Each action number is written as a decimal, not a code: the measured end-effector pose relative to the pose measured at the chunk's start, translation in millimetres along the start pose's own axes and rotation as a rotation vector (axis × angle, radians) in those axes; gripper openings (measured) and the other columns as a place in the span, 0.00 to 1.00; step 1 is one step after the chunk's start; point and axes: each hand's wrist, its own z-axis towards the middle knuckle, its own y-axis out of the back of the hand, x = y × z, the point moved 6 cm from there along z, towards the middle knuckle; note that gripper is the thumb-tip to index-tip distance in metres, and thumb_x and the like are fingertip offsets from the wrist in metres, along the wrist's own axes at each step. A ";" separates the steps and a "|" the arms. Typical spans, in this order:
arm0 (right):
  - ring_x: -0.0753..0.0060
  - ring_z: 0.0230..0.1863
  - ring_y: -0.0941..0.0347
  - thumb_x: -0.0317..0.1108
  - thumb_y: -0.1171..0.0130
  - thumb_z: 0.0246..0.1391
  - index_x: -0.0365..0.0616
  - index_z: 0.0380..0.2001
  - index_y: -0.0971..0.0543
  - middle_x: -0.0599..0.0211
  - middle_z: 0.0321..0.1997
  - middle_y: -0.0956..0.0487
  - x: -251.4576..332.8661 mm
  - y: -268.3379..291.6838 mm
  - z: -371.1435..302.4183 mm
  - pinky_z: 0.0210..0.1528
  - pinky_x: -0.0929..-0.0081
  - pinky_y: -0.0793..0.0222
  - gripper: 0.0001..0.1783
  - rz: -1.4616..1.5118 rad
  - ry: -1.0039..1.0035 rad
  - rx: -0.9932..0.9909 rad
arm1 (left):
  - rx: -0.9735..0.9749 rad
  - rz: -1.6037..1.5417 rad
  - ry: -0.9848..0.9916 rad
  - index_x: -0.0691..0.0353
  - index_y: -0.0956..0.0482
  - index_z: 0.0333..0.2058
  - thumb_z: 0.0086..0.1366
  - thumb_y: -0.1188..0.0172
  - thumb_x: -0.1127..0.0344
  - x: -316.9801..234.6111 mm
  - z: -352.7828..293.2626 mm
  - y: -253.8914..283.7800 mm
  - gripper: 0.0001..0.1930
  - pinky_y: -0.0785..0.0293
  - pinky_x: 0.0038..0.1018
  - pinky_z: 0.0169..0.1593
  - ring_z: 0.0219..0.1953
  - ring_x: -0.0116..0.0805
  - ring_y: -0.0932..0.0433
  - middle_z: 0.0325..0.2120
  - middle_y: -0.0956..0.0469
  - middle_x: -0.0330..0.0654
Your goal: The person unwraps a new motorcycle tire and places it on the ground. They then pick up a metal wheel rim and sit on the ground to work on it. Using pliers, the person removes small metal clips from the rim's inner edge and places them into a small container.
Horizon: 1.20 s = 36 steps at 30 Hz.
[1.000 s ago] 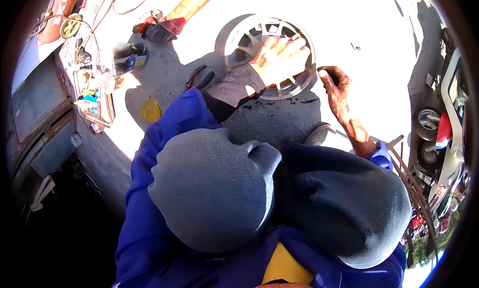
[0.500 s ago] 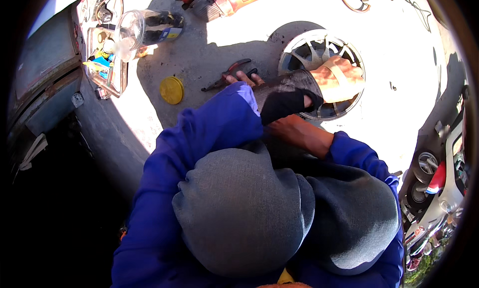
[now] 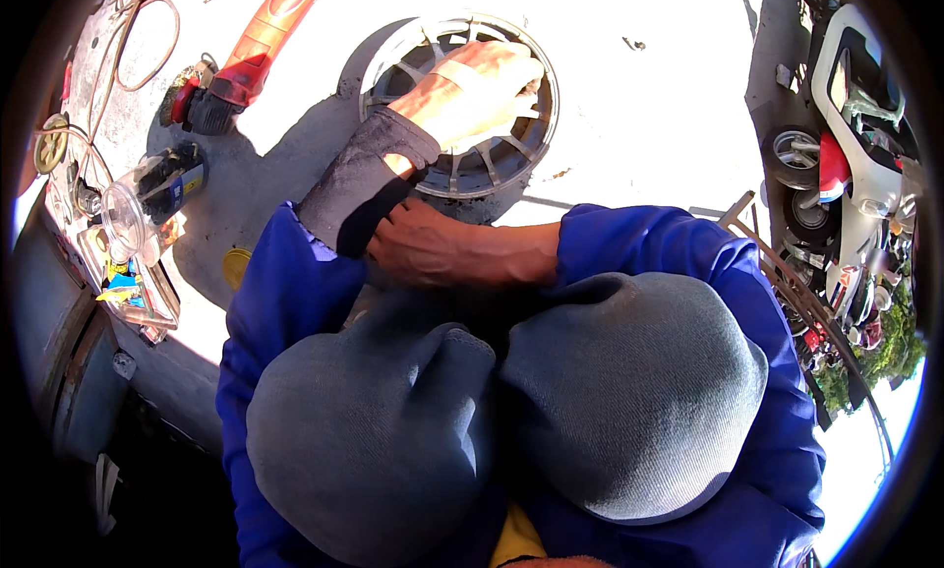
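My left hand (image 3: pixel 477 88) lies over a bare spoked wheel rim (image 3: pixel 544 140) on the ground, fingers curled at the far end; what they hold, if anything, is hidden. A tan strip crosses its back. A black wrist sleeve (image 3: pixel 379 160) covers the wrist between hand and blue cuff. From the right, my right hand (image 3: pixel 418 241) reaches across to that sleeve, its bent fingers pressed to the edge nearer me. A yellow round lid (image 3: pixel 236 267) shows partly beside my left sleeve.
An orange power tool (image 3: pixel 264 42) with a dark head lies up left. Left of my arm are a tipped clear plastic jar (image 3: pixel 128 219), a tray (image 3: pixel 162 298) of small things and coiled cables (image 3: pixel 123 37). Scooters (image 3: pixel 851 125) and a rusty metal frame (image 3: pixel 787 273) stand at right.
The view has turned, shifting the rim and tools left. My right fingers, formerly showing beyond the left forearm, now rest against the sleeve's near edge. The pliers have gone out of sight.
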 end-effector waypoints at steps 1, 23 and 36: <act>0.44 0.43 0.19 0.37 0.38 0.58 0.31 0.45 0.23 0.45 0.38 0.19 -7.6 2.4 -15.3 0.45 0.50 0.22 0.19 0.100 -0.076 0.067 | -0.004 0.000 0.017 0.65 0.18 0.36 0.65 0.35 0.65 1.2 -0.4 0.2 0.08 0.20 0.37 0.42 0.36 0.46 0.16 0.34 0.18 0.48; 0.80 0.27 0.23 0.43 0.51 0.77 0.41 0.44 0.16 0.57 0.35 0.12 -123.6 110.5 -196.7 0.29 0.78 0.28 0.19 1.292 -1.193 -0.039 | -0.077 0.299 -0.267 0.61 0.19 0.44 0.68 0.39 0.62 -7.8 -11.3 1.1 0.11 0.21 0.37 0.46 0.40 0.45 0.17 0.37 0.18 0.47; 0.64 0.38 0.21 0.47 0.55 0.78 0.44 0.41 0.22 0.56 0.37 0.19 -121.3 96.3 -170.3 0.39 0.61 0.24 0.19 1.873 -1.229 -0.193 | -0.092 0.263 -0.162 0.59 0.19 0.50 0.66 0.37 0.66 -4.7 -15.1 5.5 0.14 0.21 0.41 0.53 0.47 0.50 0.18 0.46 0.20 0.48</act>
